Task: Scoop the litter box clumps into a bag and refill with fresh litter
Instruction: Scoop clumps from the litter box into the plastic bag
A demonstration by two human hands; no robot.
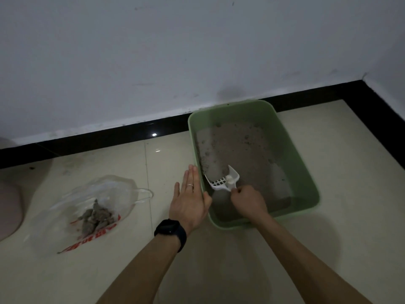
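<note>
Floor (328, 227) is cream glossy tile with a black strip along the wall. The green litter box (305, 178) sits on it right up by that strip. A clear plastic bag (109, 191) holding grey clumps (96, 218) lies well off to its left, with some rounded pinkish thing (8, 211) at the far left edge.

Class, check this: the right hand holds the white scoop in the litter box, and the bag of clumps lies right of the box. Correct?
No: the head view shows the bag left of the litter box; the rest holds.
</note>
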